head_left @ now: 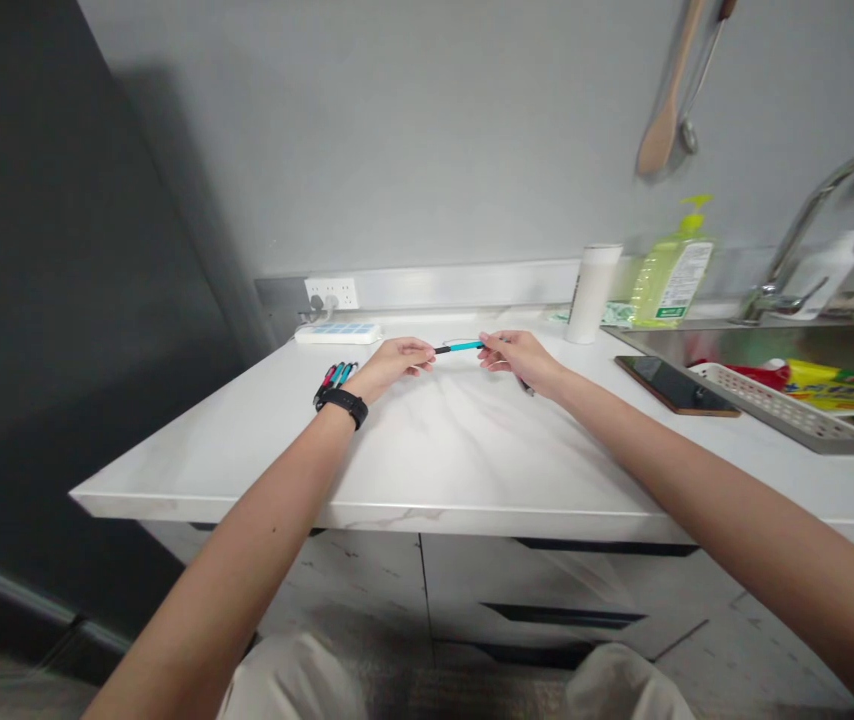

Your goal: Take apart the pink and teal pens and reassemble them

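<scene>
A pen (463, 346) with a turquoise barrel and a black section is stretched level between my two hands, just over the white countertop (427, 450). My left hand (397, 362), with a black watch on its wrist, pinches the black end. The other end is gripped by the fingertips of my right hand (515, 358). Below my right palm a small dark piece (525, 386) sticks out; I cannot make out what it is. Several pens (337, 375) in red, blue and white lie side by side left of my left hand, partly hidden by the wrist.
Behind the pens are a power strip (338, 333) and a wall socket (332, 292). On the right stand a white cylinder container (593, 293) and a yellow-green pump bottle (672, 270). A phone (674, 384) lies beside the sink (742, 343), near a white basket (787, 400).
</scene>
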`<action>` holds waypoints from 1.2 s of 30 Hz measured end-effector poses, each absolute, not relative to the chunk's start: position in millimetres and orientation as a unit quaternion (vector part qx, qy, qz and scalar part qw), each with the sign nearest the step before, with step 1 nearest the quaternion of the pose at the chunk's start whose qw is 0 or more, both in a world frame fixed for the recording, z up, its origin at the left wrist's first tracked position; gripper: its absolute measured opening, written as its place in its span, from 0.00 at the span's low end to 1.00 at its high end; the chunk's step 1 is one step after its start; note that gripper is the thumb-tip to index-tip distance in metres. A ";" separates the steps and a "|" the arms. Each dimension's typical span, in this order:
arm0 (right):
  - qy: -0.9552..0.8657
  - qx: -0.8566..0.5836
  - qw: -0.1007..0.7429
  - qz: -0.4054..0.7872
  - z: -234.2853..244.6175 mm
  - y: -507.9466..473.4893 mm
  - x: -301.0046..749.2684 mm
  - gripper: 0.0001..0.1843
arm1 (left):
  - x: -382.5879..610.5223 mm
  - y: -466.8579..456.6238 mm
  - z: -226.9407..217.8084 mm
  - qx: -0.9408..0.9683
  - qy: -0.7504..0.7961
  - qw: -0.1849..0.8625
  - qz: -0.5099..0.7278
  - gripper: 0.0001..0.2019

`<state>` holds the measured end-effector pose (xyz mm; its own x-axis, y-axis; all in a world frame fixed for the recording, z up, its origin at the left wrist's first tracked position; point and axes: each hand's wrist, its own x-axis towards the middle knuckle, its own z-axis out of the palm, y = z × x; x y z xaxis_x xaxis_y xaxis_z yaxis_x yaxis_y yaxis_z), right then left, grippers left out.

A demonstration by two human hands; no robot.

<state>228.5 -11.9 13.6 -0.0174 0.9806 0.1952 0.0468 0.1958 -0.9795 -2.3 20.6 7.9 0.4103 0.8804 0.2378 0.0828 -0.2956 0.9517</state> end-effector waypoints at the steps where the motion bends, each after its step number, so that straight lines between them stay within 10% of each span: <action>1: -0.565 -0.446 0.541 0.436 13.4 -12.1 228.5 0.08 | -2.4 21.0 7.9 0.687 0.350 0.479 0.419 0.16; 36: -0.598 -0.430 0.513 0.441 13.1 -13.8 227.8 0.12 | -2.9 24.2 5.0 0.679 0.345 0.487 0.427 0.14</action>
<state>227.8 -13.8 13.1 -0.1049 0.9663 0.2350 0.0622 0.2422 -0.9682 -2.9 24.2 5.0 0.3975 0.8850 0.2424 0.0533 -0.2860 0.9567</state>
